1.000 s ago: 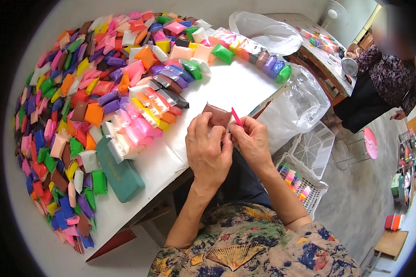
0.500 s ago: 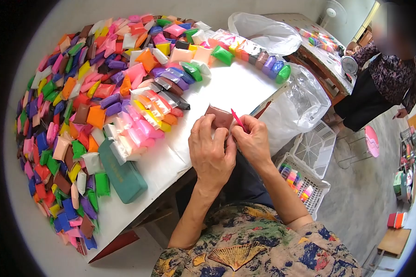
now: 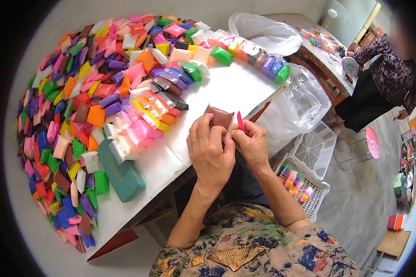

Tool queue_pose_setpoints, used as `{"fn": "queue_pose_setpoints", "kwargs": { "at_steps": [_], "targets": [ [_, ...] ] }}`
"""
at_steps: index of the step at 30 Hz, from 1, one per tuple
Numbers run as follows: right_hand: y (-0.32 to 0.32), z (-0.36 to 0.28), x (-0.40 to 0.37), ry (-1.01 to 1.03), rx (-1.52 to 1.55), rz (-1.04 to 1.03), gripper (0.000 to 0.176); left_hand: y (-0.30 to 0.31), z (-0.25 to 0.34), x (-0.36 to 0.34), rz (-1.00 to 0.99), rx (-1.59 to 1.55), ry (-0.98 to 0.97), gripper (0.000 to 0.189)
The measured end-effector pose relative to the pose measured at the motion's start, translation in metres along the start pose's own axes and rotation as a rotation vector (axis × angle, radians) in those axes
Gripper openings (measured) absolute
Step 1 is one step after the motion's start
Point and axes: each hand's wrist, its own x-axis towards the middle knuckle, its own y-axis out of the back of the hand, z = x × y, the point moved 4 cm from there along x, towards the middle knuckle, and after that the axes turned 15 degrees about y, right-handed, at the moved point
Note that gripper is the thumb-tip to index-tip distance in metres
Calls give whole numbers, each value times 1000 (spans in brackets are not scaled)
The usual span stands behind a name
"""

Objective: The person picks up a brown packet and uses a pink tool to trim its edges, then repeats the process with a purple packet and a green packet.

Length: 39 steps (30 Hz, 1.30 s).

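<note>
My left hand (image 3: pixel 211 150) is closed on a brown clay packet (image 3: pixel 221 117), fingers lying over its near side at the table's front edge. Beside it, my right hand (image 3: pixel 252 144) pinches a slim bright pink plastic tool (image 3: pixel 240 121), which points up and away from me. The right thumb and fingertips come close to the left fingers; whether they also grip the packet's edge is hidden. To the left lie clear-wrapped sets of colourful clay packets (image 3: pixel 141 121) and a green zip case (image 3: pixel 120 171).
A big heap of coloured packets (image 3: pixel 85 85) covers the left of the white table (image 3: pixel 168 154). A clear plastic bag (image 3: pixel 302 99) hangs at the right edge. White baskets (image 3: pixel 315 150) stand below. A person (image 3: pixel 379 76) stands at right by a pink stool (image 3: pixel 372 143).
The pink tool has swung from leaning left to nearly upright as my right hand turned slightly. My left hand stays on the brown packet, almost in place.
</note>
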Motion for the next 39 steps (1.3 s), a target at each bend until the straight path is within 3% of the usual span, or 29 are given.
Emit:
{"fn": "queue_pose_setpoints", "kwargs": {
  "at_steps": [20, 32, 39],
  "targets": [
    [2, -10, 0, -67, 95, -49, 15, -1, 0, 1, -24, -32, 76, 10],
    [1, -19, 11, 27, -275, -100, 12, -3, 2, -1, 10, -8, -5, 13],
    [0, -11, 4, 76, -87, -41, 10, 2, 1, 6, -38, -23, 32, 10]
  ]
}}
